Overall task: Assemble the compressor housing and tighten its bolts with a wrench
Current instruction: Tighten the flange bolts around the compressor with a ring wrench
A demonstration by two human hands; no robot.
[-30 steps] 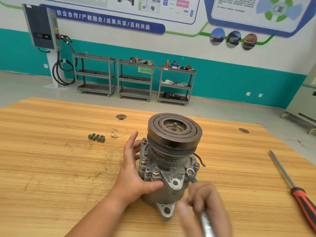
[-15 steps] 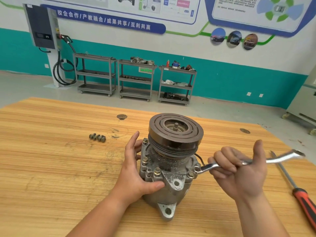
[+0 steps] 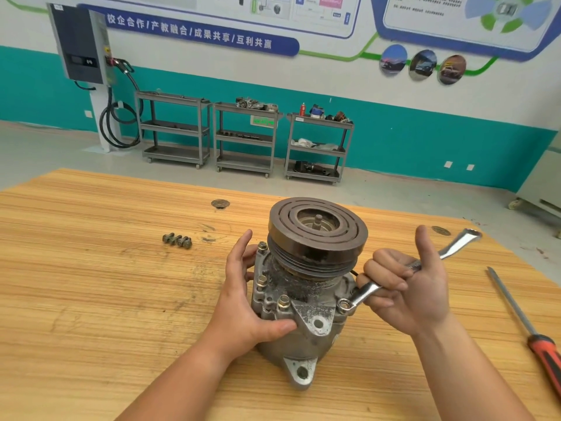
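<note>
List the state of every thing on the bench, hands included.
compressor housing: upright on the table, pulley on top.
wrench: ring end over a front-right housing bolt.
left hand: grips the housing's side.
right hand: fingers curled round the wrench, thumb up.
loose bolts: lying in a cluster on the table.
screwdriver: lying untouched at the right.

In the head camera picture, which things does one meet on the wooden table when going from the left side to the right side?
loose bolts → left hand holding the compressor → right hand gripping the wrench → screwdriver
</note>
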